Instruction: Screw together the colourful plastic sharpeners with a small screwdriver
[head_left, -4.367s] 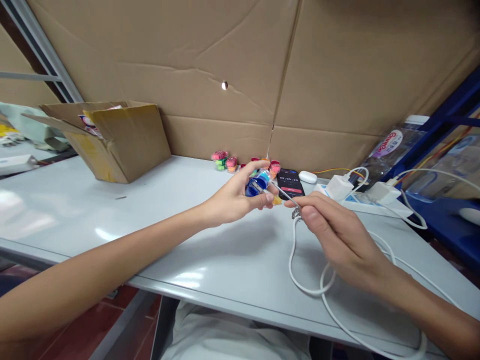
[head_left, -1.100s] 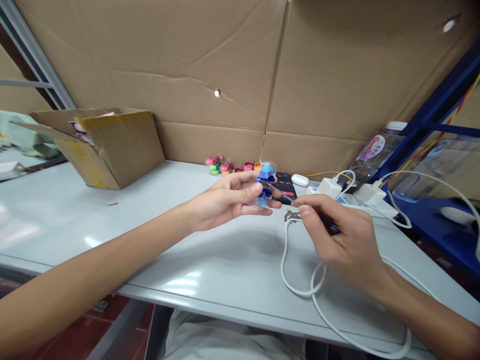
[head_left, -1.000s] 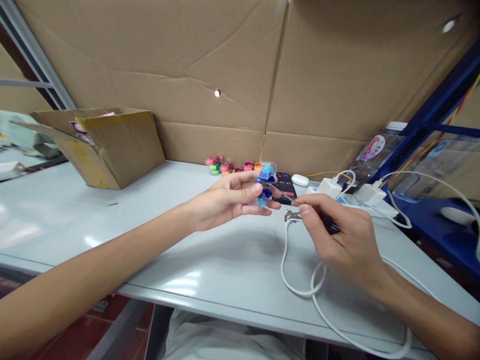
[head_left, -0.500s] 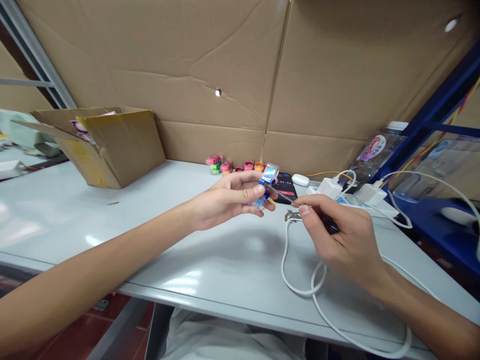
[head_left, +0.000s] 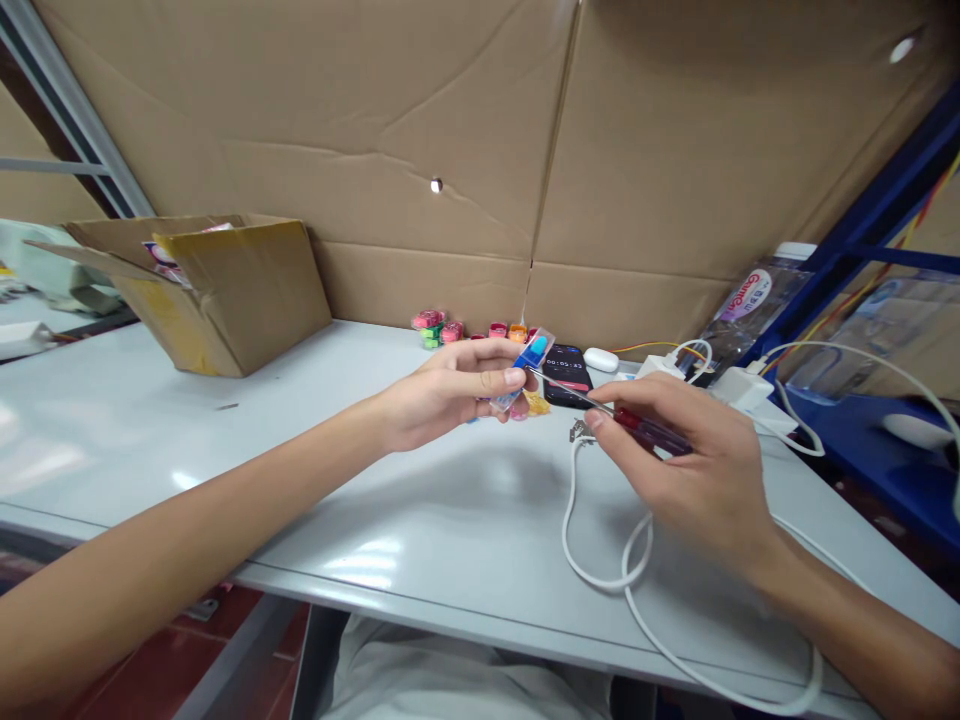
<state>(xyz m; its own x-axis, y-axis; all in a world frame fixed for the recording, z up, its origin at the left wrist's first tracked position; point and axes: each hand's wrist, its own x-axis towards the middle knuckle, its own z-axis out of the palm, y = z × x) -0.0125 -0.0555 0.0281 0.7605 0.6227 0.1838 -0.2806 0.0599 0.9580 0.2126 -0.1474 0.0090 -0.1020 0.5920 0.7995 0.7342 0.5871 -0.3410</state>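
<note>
My left hand (head_left: 450,395) is closed, pinching a small clear-and-blue plastic piece (head_left: 535,351) between thumb and fingers above the table. What the piece is, I cannot tell; its lower part is partly hidden by the fingers. In my right hand (head_left: 709,480) is a screwdriver (head_left: 649,430) with a dark red handle, its thin metal shaft pointing left. The shaft's tip meets the blue part near my left thumb. Beneath the left fingers lie small yellow pieces (head_left: 537,403), partly covered.
Small colourful plastic items (head_left: 430,328) line the back. A phone (head_left: 568,372) showing a timer lies near a white case (head_left: 601,360). Small metal parts (head_left: 579,432) touch a looped white cable (head_left: 571,520). An open cardboard box (head_left: 247,300) stands left, a bottle (head_left: 757,300) right.
The plastic piece has turned in my left hand, showing its blue part more plainly. My right hand has shifted slightly, and more of the screwdriver handle shows.
</note>
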